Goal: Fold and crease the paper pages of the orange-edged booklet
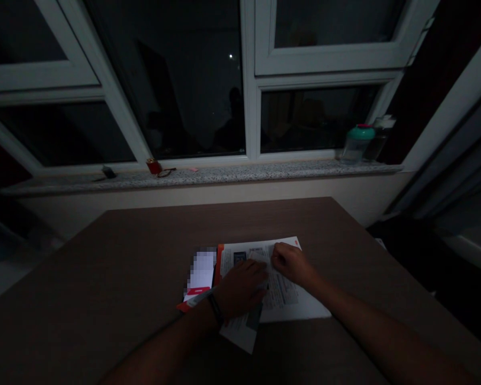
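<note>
A printed booklet or sheet (310, 305) with an orange left edge lies on the table, with text and small pictures on it. Across its left part rests a smaller, slanting piece of paper or film (242, 337), whose lower corner sticks out past the booklet. My left hand (240, 286), a dark band at its wrist, lies flat on that piece with its fingers stretched out. Just to the right, my right hand (291, 263) is curled closed on the page; whether its fingers pinch anything is hidden. A phone (200, 270) with a lit screen lies left of the booklet.
The brown table (144, 240) ends below a speckled windowsill (224, 174). On the sill stand a teal-lidded bottle (358, 143), a clear bottle (380, 138), a small red object (153, 167) and a small dark object (108, 171). The room is dim.
</note>
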A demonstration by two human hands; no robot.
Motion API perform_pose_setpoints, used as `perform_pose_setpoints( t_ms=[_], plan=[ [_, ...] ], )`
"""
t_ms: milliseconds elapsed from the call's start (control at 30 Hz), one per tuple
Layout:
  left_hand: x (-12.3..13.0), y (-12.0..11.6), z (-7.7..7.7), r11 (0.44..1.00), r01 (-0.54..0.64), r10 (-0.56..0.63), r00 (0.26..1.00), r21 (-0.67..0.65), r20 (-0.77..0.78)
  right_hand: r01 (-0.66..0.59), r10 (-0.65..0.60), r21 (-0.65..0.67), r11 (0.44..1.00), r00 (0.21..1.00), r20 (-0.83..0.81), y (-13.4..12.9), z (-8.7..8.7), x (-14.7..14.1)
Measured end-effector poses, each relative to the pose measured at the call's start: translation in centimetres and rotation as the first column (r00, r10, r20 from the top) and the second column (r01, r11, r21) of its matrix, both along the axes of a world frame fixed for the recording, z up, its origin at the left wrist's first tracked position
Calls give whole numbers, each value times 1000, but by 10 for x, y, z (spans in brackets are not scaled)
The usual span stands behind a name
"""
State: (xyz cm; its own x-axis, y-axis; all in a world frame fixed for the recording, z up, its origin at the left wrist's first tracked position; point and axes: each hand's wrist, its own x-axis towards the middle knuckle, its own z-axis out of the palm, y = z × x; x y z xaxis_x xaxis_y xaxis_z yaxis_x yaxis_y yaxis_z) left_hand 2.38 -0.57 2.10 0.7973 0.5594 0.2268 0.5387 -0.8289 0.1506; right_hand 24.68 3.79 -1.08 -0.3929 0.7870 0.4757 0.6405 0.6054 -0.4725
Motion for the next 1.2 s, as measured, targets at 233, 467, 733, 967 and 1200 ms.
perform_pose_setpoints(
  t_ms=[233, 467, 733, 967, 1200],
  plan=[
    [3, 0, 2, 998, -27, 28, 999, -57, 19, -343, 342, -45, 938, 939, -11, -14, 8, -2],
    [2, 0, 3, 999, -32, 32, 999, -42, -5, -251, 251, -50, 967, 968, -21, -8, 6, -3],
    [0, 0, 1, 1000, -10, 11, 1000, 10, -16, 65, -66, 34, 997, 997, 33, 3, 0, -1],
    [-1, 1, -2, 999, -23, 24, 999, -43, 24, 32, -30, 64, 997, 999, -19, -3, 0, -1],
    [0, 2, -3, 996, -27, 31, 999, -90, 42, -312, 308, 80, 947, 949, 61, -11, 5, 0]
  ],
)
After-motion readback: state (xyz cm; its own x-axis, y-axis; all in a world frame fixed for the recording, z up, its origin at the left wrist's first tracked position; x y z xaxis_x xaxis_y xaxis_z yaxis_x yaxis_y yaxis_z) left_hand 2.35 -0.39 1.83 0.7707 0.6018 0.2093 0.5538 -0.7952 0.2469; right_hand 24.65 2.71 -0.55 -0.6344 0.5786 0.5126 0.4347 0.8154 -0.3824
